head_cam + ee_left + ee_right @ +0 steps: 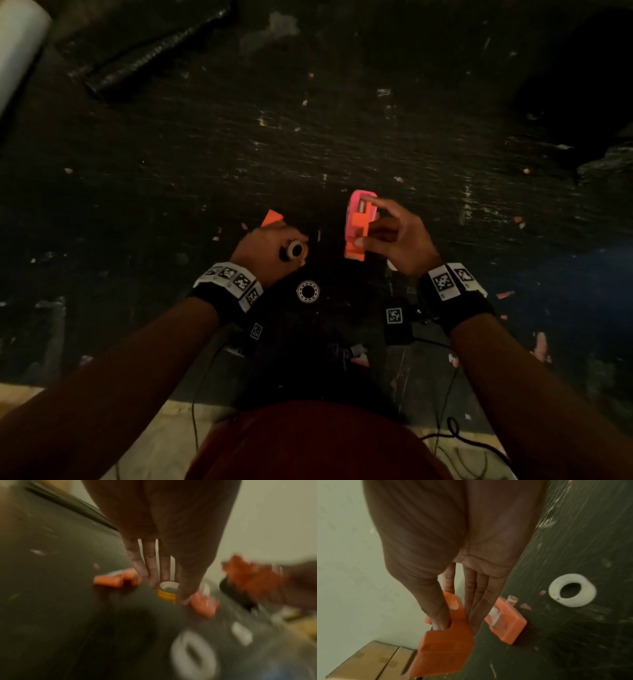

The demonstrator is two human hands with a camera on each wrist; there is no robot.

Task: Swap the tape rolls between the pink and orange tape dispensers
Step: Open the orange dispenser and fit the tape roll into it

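My left hand (pixel 286 247) pinches a small tape roll (pixel 296 250) with a yellow-orange band and white core, just above the black table; the left wrist view shows the roll (pixel 167 591) at the fingertips. My right hand (pixel 376 226) grips an orange dispenser part (pixel 356 236) between thumb and fingers, lifted off the table, and this orange part (pixel 447 649) also shows in the right wrist view. The pink dispenser (pixel 358 202) sits right behind it. A white tape roll (pixel 307 291) lies flat on the table between my wrists.
Another orange piece (pixel 272 217) lies beyond my left hand. A dispenser body with a metal cutter (pixel 506 623) rests past my right fingers, with a white ring (pixel 572 590) beside it. The scratched table (pixel 342 120) carries paper scraps. Cardboard boxes (pixel 368 660) stand below its edge.
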